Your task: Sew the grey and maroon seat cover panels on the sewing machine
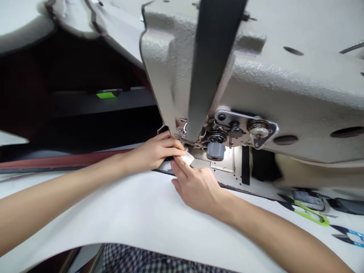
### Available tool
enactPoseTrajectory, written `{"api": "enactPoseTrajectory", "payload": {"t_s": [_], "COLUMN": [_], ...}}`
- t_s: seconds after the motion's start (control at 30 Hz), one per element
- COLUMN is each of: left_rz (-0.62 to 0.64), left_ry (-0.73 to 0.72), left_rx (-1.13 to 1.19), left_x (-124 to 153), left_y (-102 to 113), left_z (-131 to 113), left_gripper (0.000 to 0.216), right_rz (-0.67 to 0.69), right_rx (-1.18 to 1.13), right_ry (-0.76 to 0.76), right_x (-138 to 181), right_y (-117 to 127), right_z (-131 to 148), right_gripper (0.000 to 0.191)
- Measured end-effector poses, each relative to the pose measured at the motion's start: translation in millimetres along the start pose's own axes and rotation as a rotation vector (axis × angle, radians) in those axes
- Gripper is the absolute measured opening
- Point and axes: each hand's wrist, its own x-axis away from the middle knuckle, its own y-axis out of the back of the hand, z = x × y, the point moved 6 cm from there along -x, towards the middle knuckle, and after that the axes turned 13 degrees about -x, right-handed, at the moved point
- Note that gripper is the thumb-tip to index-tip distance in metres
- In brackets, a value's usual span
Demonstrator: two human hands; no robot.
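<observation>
A small white piece (188, 158), cloth or paper I cannot tell, lies at the needle area of a sewing machine (170, 76). My left hand (155, 151) reaches in from the left, its fingers pressed together on the piece's left side. From the right comes my right hand (199, 185), fingers closed, the tips on the near edge of the same piece and almost touching the left fingers. The needle and presser foot are mostly hidden behind the machine head and my left fingers. A grey knob (215, 151) sits just right of the piece.
Green thread snips (311, 214) and blue thread snips (351, 235) lie on the white table (127, 212) at the right. Dark material (71, 129) with a green tag (106, 95) is behind my left arm. A dark strip (216, 57) runs down the machine head.
</observation>
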Motion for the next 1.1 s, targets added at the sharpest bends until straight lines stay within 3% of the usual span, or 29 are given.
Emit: {"api": "enactPoseTrajectory", "payload": {"t_s": [0.13,0.4,0.53,0.67,0.83,0.9,1.0,1.1], "left_rz": [-0.040,-0.116,-0.094,-0.153,-0.227,-0.281,-0.355,-0.268], "left_ry": [0.035,0.084,0.123,0.119,0.088,0.197,0.552,0.700], "left_rx": [-0.063,0.049,0.074,0.073,0.124,0.071,-0.145,-0.255], "left_x": [-5.4,-9.0,-6.2,-1.4,5.0,7.7,14.1,12.6], "left_y": [0.6,-1.7,-5.3,-5.2,10.4,28.2,58.8,64.9], "left_z": [9.5,18.5,22.5,18.6,4.3,18.0,72.3,127.8], "left_gripper": [0.037,0.036,0.035,0.033,0.028,0.026,0.033,0.043], "right_rz": [-0.067,-0.245,-0.248,-0.233,-0.214,-0.232,-0.283,-0.299], "right_rx": [-0.048,-0.061,-0.066,-0.070,-0.062,-0.084,-0.146,-0.198], "right_ry": [0.094,0.148,0.153,0.150,0.147,0.152,0.189,0.181], "right_x": [1.2,4.9,4.6,4.9,5.0,3.8,1.4,-0.1], "right_y": [-0.8,2.4,2.9,3.1,5.0,7.4,12.5,16.1], "right_z": [0.6,0.1,0.8,0.7,0.3,0.6,2.8,2.2], "right_gripper": [0.039,0.033,0.032,0.032,0.031,0.031,0.030,0.029]}}
